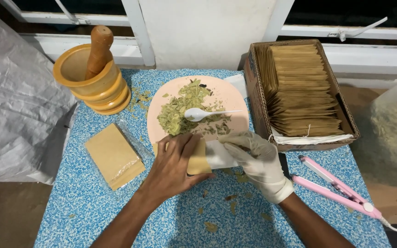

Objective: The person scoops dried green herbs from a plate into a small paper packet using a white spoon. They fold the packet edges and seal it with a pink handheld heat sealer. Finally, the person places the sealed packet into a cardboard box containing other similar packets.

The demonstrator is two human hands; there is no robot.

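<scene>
My bare left hand (173, 165) lies flat on a small tan paper pouch (200, 160) at the near edge of a pale pink plate (235, 98). My right hand (259, 160), in a white glove, pinches the pouch's white end (219, 156). The plate carries a heap of dried green leaf pieces (180, 108), and a white plastic spoon (198, 114) rests on top of them.
A wooden mortar and pestle (93, 76) stands at the back left. A stack of tan pouches in clear wrap (114, 156) lies left. A cardboard box of tan pouches (299, 92) sits right, a pink heat-sealing tong (341, 188) near the right edge. Leaf crumbs dot the blue speckled tabletop (171, 220).
</scene>
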